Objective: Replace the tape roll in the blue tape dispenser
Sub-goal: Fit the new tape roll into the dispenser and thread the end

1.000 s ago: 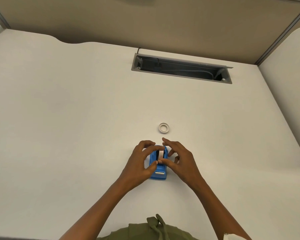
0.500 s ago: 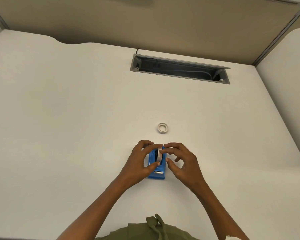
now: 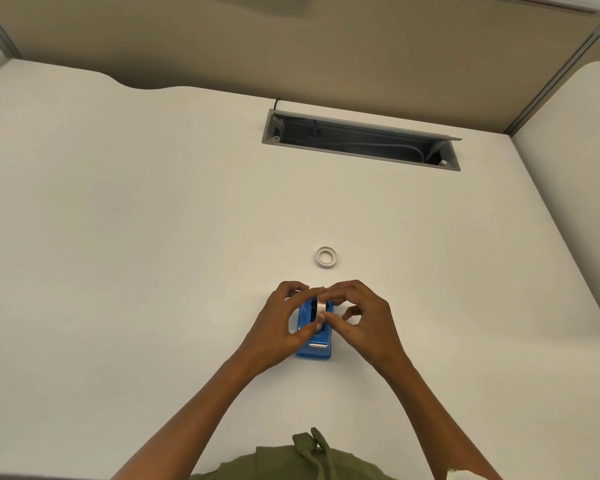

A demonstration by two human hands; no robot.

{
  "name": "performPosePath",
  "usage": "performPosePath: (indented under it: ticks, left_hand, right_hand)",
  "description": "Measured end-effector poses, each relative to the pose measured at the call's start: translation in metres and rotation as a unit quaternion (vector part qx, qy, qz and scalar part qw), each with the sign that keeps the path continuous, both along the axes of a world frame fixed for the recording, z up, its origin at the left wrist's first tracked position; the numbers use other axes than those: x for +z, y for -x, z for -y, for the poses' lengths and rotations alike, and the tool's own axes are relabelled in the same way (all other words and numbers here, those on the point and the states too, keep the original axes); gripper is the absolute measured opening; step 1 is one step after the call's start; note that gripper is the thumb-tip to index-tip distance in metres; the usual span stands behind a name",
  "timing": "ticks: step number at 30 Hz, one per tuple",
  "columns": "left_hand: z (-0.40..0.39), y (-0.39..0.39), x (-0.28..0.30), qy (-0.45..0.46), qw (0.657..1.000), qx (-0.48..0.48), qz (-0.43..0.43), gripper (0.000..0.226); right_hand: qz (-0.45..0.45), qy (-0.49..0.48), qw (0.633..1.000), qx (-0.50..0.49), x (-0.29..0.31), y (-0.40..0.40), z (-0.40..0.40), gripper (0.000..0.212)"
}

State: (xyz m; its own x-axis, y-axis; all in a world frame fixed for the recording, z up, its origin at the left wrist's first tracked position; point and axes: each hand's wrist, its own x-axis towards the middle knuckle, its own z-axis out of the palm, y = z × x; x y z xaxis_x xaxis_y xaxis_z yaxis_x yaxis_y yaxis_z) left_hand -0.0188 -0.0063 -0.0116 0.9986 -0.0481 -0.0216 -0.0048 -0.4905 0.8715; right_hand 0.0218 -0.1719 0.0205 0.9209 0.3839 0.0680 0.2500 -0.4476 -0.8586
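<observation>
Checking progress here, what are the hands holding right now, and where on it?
Both hands, left hand and right hand, pinch the tape roll by its rim, over the blue dispenser.

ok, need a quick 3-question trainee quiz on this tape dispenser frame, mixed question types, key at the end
1. True or false: the loose ring lies flat on the desk, beyond the blue dispenser.
2. Which hands touch the tape roll standing on edge in the dispenser? A) left hand only B) right hand only C) both
3. Fill in: the open cable tray sits at the desk's ____ edge.

Key: 1 true; 2 C; 3 far
</observation>
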Motion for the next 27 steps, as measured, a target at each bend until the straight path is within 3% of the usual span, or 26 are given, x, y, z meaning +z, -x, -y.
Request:
performPosePath:
  ticks: [7,11,15,23,27]
  left_hand:
    - [0.0005,0.0001,0.0003,0.015,1.000,0.006,0.023,0.052]
    - [0.0021,-0.0011,0.0031,0.025,0.998,0.031,0.045,0.042]
    - [0.0011,-0.0035,0.0005,0.024,0.998,0.030,0.053,0.028]
    - [0.0013,-0.0017,0.0005,0.042,0.998,0.035,0.029,0.029]
    - [0.0019,-0.0021,0.0008,0.046,0.998,0.033,0.027,0.031]
  right_hand:
    - [-0.018,-0.011,1.000,-0.021,-0.0020,-0.0024,-0.0012,0.016]
    - [-0.030,-0.011,0.998,-0.052,-0.0029,-0.0043,-0.0064,0.011]
    - [-0.035,-0.003,0.998,-0.059,-0.0051,-0.0059,-0.0096,0.013]
    - [-0.046,-0.032,0.997,-0.059,-0.0073,-0.0005,-0.0056,0.024]
    - [-0.022,-0.047,0.997,-0.060,-0.0078,0.0039,-0.0035,0.019]
